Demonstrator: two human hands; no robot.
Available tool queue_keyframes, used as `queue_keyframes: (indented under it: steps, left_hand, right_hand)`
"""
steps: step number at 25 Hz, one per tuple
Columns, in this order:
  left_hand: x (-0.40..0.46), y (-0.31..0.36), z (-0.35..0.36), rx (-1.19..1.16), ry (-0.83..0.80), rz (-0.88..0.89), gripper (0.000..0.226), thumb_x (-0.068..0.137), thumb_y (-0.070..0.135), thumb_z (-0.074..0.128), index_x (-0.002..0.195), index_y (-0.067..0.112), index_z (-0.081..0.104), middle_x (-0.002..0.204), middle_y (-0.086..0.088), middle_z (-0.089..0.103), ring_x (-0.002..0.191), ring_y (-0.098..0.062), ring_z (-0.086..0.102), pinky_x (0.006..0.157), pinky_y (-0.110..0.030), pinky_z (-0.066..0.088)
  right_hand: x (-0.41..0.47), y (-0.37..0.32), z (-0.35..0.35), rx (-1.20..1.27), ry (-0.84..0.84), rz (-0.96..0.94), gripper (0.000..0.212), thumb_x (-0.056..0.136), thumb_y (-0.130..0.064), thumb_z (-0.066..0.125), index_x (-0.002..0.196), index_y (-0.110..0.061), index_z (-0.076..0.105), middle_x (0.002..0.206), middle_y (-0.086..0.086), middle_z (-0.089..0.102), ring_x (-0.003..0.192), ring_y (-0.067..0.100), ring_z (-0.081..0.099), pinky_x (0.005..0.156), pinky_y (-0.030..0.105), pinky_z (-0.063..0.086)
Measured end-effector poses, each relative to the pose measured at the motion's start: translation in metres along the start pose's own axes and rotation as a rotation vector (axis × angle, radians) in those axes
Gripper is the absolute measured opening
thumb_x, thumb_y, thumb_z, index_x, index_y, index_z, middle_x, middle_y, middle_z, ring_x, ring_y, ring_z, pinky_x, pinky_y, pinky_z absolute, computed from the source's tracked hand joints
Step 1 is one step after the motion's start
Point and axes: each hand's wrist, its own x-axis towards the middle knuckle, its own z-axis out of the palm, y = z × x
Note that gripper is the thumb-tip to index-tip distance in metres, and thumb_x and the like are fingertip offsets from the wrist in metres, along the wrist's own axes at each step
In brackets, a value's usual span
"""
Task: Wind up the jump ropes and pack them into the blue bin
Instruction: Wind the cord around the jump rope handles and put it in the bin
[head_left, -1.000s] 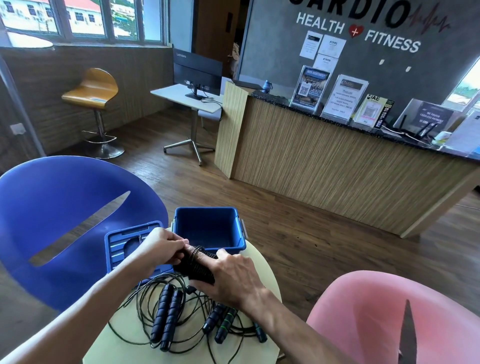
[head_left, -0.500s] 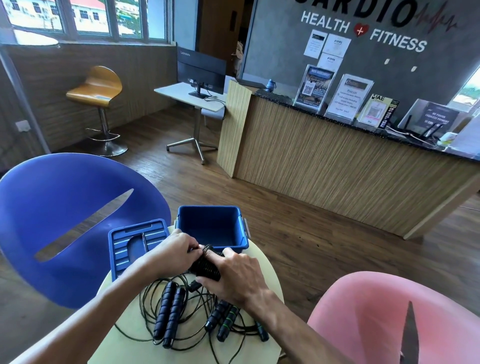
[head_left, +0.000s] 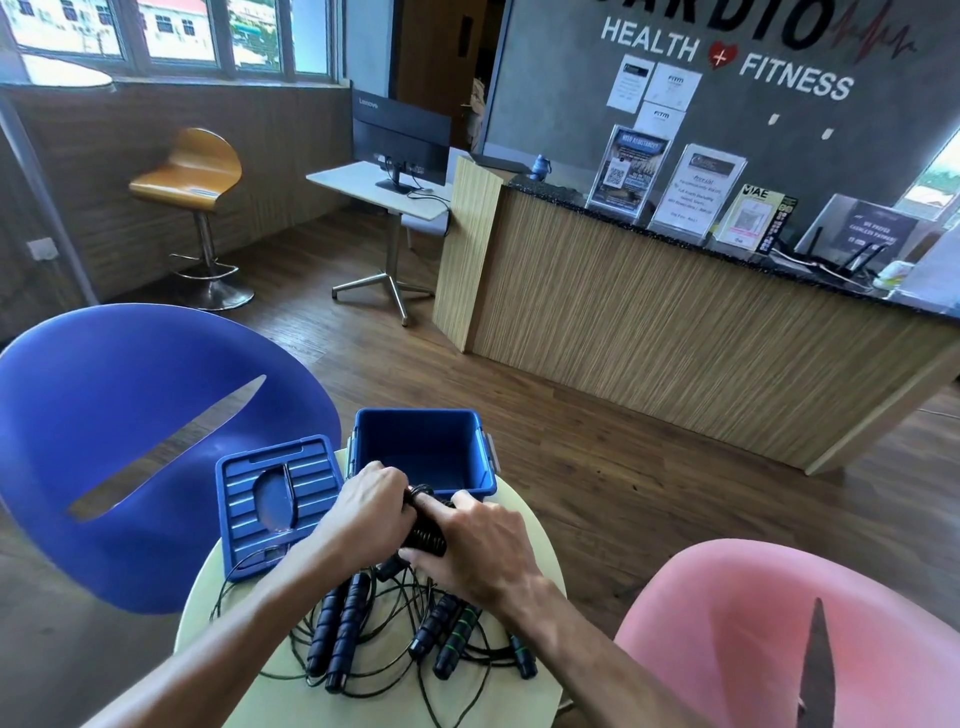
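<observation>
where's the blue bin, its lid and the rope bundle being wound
blue bin (head_left: 470, 486): head view, near front rim at its right end.
lid (head_left: 244, 499): head view, ribbed top left of the oval recess.
wound rope bundle (head_left: 428, 540): head view, black coils showing between the two hands.

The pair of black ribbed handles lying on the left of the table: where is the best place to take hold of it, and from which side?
Probably grip the pair of black ribbed handles at mid-length, from above with the left hand, fingers across both. They lie side by side, flat on loose cord, ends toward the person, so their long sides are exposed.
</observation>
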Motion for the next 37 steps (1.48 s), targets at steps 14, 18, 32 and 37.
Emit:
queue_keyframes:
  steps: [14, 18, 32, 37]
  left_hand:
    - [0.014, -0.012, -0.012, -0.398, -0.088, -0.018, 0.043, 0.082, 0.003, 0.065, 0.119, 0.023, 0.054, 0.077, 0.003, 0.068, 0.067, -0.008, 0.061, 0.058, -0.015, 0.045]
    - [0.012, -0.008, -0.012, -0.324, -0.020, 0.098, 0.038, 0.073, 0.001, 0.068, 0.100, 0.027, 0.059, 0.068, 0.003, 0.067, 0.058, -0.004, 0.056, 0.054, -0.012, 0.042]
    - [0.024, -0.016, -0.001, -0.228, -0.005, 0.367, 0.021, 0.085, 0.017, 0.068, 0.101, 0.025, 0.059, 0.073, 0.007, 0.065, 0.068, -0.006, 0.057, 0.064, -0.022, 0.048]
    - [0.023, -0.022, 0.002, -0.359, -0.032, 0.309, 0.017, 0.078, 0.011, 0.073, 0.091, 0.021, 0.067, 0.076, 0.004, 0.071, 0.067, -0.010, 0.065, 0.067, -0.030, 0.055]
  right_hand:
    - [0.004, 0.007, -0.001, -0.042, 0.074, -0.010, 0.065, 0.082, -0.067, 0.061, 0.138, -0.037, 0.044, 0.089, 0.003, 0.066, 0.072, 0.029, 0.069, 0.057, 0.036, 0.054]
    - [0.001, 0.014, -0.002, -0.024, 0.046, -0.015, 0.067, 0.085, -0.066, 0.060, 0.142, -0.038, 0.039, 0.094, 0.004, 0.064, 0.077, 0.029, 0.069, 0.062, 0.039, 0.056]
    - [-0.004, 0.025, -0.001, -0.075, 0.028, 0.010, 0.068, 0.086, -0.068, 0.058, 0.144, -0.037, 0.041, 0.097, 0.005, 0.063, 0.079, 0.030, 0.067, 0.063, 0.041, 0.057]
    - [-0.005, 0.026, 0.007, -0.082, 0.060, -0.028, 0.075, 0.082, -0.070, 0.058, 0.148, -0.040, 0.039, 0.090, 0.002, 0.064, 0.071, 0.027, 0.066, 0.057, 0.039, 0.056]
